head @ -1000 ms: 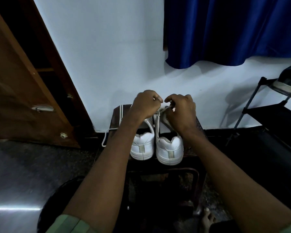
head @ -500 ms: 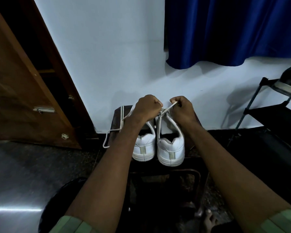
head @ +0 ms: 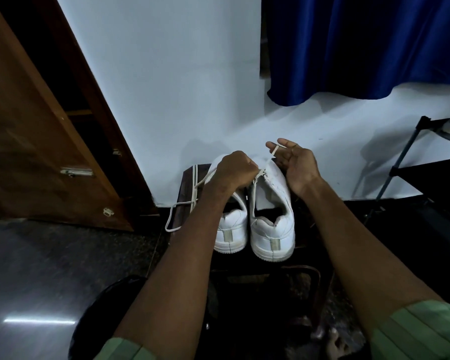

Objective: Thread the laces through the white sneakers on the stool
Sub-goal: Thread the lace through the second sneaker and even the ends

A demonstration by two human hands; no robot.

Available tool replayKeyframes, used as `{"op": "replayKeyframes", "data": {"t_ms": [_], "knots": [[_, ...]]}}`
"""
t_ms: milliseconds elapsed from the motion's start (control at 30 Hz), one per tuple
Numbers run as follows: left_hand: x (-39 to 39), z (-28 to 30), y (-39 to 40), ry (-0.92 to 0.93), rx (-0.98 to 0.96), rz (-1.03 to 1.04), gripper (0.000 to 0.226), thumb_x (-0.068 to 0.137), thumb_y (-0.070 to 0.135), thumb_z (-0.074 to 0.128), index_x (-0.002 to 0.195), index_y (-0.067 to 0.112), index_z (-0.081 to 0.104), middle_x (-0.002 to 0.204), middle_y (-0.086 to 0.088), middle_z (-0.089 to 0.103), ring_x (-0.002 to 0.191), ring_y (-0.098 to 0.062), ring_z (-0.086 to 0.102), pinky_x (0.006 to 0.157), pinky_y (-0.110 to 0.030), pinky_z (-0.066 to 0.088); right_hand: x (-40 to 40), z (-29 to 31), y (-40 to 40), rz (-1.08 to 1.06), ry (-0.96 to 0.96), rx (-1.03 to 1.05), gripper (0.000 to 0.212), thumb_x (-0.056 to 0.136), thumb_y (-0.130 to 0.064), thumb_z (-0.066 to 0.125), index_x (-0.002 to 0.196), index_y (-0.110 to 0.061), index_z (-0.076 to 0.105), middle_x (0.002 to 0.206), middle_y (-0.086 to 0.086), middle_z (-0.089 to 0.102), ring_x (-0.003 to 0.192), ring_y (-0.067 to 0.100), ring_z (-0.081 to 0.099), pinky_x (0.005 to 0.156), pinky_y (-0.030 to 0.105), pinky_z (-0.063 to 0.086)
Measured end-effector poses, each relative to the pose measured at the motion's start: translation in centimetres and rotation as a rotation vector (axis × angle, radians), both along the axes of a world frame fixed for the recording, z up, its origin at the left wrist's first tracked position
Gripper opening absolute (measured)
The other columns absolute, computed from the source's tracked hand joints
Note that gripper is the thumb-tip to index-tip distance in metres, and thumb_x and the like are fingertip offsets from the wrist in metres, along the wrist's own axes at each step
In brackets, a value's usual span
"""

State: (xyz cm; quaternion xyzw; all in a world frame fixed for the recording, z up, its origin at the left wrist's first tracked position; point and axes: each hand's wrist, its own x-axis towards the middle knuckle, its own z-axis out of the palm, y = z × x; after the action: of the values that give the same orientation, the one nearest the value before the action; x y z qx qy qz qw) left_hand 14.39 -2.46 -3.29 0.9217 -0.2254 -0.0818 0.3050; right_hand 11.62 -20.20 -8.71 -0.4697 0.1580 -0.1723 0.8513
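1. Two white sneakers stand side by side on a dark stool (head: pixel 186 188) set against the white wall. Their heels face the camera and their toes point at the wall, so each long axis runs straight away from the person.
2. The left sneaker (head: pixel 231 227) is partly covered by the left forearm; the right sneaker (head: pixel 272 216) just beside it shows its open collar and heel tab.
3. The left hand (head: pixel 233 174) is curled into a fist over the front of the left sneaker, gripping a white lace (head: pixel 261 175) at the right sneaker's eyelets.
4. The right hand (head: pixel 295 165) is raised above the right sneaker's toe, palm turned inward, fingers loosely spread; the lace end (head: pixel 276 149) runs up across its forefinger and thumb, though whether it is pinched cannot be told.
5. A second lace (head: pixel 192 198) trails from the left hand across the stool and loops over its left edge.
6. A blue curtain (head: pixel 361 48) hangs above; a wooden door (head: pixel 37 139) stands left.
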Motion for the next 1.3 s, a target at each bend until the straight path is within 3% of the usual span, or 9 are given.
{"op": "replayKeyframes", "data": {"t_ms": [133, 233, 300, 467, 667, 867, 1000, 1167, 1300], "knots": [[-0.1, -0.2, -0.3, -0.016, 0.027, -0.008, 0.035, 0.087, 0.025, 0.051, 0.095, 0.006, 0.079, 0.100, -0.009, 0.078, 0.099, -0.029, 0.070, 0.090, -0.039, 0.056, 1.7, 0.2, 0.8, -0.080, 0.128, -0.183, 0.022, 0.092, 0.004, 0.058, 0.106, -0.011, 0.067, 0.111, 0.009, 0.078, 0.082, 0.018, 0.065, 0.079, 0.028, 0.056], [0.0, -0.4, -0.3, -0.019, 0.019, -0.002, 0.029, 0.092, 0.023, 0.056, 0.098, 0.007, 0.079, 0.101, -0.009, 0.078, 0.100, -0.029, 0.070, 0.091, -0.039, 0.057, 2.9, -0.1, 1.2, -0.121, 0.230, -0.336, 0.018, 0.087, 0.003, 0.068, 0.093, -0.013, 0.071, 0.103, 0.012, 0.076, 0.088, 0.021, 0.067, 0.086, 0.035, 0.059], [0.3, -0.5, -0.4, -0.002, -0.008, -0.004, 0.032, 0.090, 0.026, 0.056, 0.100, 0.006, 0.080, 0.106, -0.011, 0.078, 0.104, -0.029, 0.070, 0.094, -0.040, 0.056, 3.5, -0.3, 1.3, -0.133, 0.274, -0.391, 0.016, 0.083, 0.005, 0.070, 0.084, -0.011, 0.070, 0.090, 0.009, 0.071, 0.084, 0.020, 0.064, 0.077, 0.031, 0.056], [1.1, -1.0, -0.4, -0.010, -0.037, -0.004, 0.029, 0.094, 0.022, 0.059, 0.101, 0.002, 0.078, 0.106, -0.014, 0.078, 0.104, -0.031, 0.071, 0.094, -0.042, 0.057, 4.6, 0.6, 1.2, -0.061, 0.205, -0.411, 0.032, 0.092, 0.013, 0.048, 0.104, -0.006, 0.072, 0.104, 0.012, 0.075, 0.088, 0.019, 0.065, 0.063, 0.016, 0.051], [1.3, -0.9, -0.3, 0.001, -0.048, 0.016, 0.030, 0.094, 0.021, 0.062, 0.078, -0.003, 0.070, 0.093, -0.022, 0.075, 0.090, -0.033, 0.070, 0.079, -0.038, 0.054, 4.2, 2.3, 1.0, -0.086, -0.009, -0.253, 0.040, 0.096, 0.011, 0.042, 0.110, -0.015, 0.069, 0.112, 0.004, 0.079, 0.097, 0.020, 0.074, 0.076, 0.030, 0.049], [0.0, -0.4, -0.1, -0.181, -0.046, 0.134, 0.020, 0.085, 0.032, 0.074, 0.092, 0.014, 0.079, 0.096, -0.003, 0.078, 0.097, -0.023, 0.071, 0.082, -0.028, 0.052, 0.9, 3.7, 1.1, -0.280, 0.047, -0.196, 0.044, 0.085, 0.014, 0.048, 0.109, -0.012, 0.072, 0.096, 0.001, 0.080, 0.082, 0.013, 0.065, 0.070, 0.028, 0.048], [-0.9, 0.3, 1.1, -0.296, 0.050, 0.160, 0.017, 0.085, 0.029, 0.070, 0.095, 0.016, 0.076, 0.103, -0.007, 0.074, 0.102, -0.032, 0.069, 0.083, -0.033, 0.052, -3.3, 4.0, 2.3, -0.353, 0.042, -0.273, 0.038, 0.084, 0.009, 0.055, 0.112, -0.009, 0.073, 0.090, 0.002, 0.076, 0.077, 0.012, 0.063, 0.071, 0.027, 0.048], [-1.3, 0.6, 1.8, -0.334, 0.151, 0.177, 0.038, 0.089, 0.047, 0.068, 0.107, 0.013, 0.074, 0.112, -0.012, 0.071, 0.110, -0.036, 0.067, 0.087, -0.038, 0.053, -7.6, 6.4, 2.8, -0.187, -0.117, -0.097, 0.025, 0.083, -0.015, 0.063, 0.106, -0.019, 0.074, 0.088, 0.005, 0.072, 0.095, 0.014, 0.066, 0.081, 0.037, 0.044], [-1.4, 1.1, 1.9, -0.368, 0.090, 0.214, 0.045, 0.087, 0.058, 0.069, 0.103, 0.016, 0.075, 0.108, -0.008, 0.073, 0.106, -0.032, 0.068, 0.083, -0.037, 0.052, -9.5, 5.6, 3.3, -0.241, -0.013, -0.235, 0.027, 0.080, -0.005, 0.070, 0.104, -0.017, 0.076, 0.099, 0.005, 0.079, 0.085, 0.008, 0.068, 0.082, 0.032, 0.048]]}}
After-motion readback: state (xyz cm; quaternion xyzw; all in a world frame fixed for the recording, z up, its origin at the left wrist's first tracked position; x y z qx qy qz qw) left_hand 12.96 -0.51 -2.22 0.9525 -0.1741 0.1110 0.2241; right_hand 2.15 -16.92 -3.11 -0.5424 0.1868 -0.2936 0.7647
